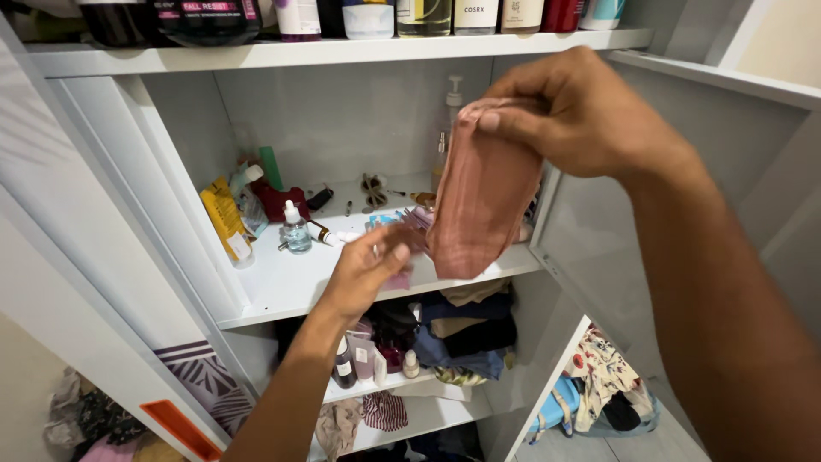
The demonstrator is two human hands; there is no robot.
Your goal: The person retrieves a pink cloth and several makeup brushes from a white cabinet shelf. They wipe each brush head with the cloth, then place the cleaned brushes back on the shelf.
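A white shelf [282, 287] carries small bottles; the right hand [573, 111] pinches a hanging, ribbed pink cloth [483, 201]; the left hand [368, 269] closes its grip on the cloth's lower corner.

A single head-worn camera looked forward and slightly downward into a white cupboard [128, 171], close enough that the middle shelf [282, 287] filled the centre. The person's own forearms entered from the bottom and right edges. No second view existed.

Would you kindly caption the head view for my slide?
Right hand lifts pink cloth before a white shelf; left hand holds its lower edge.
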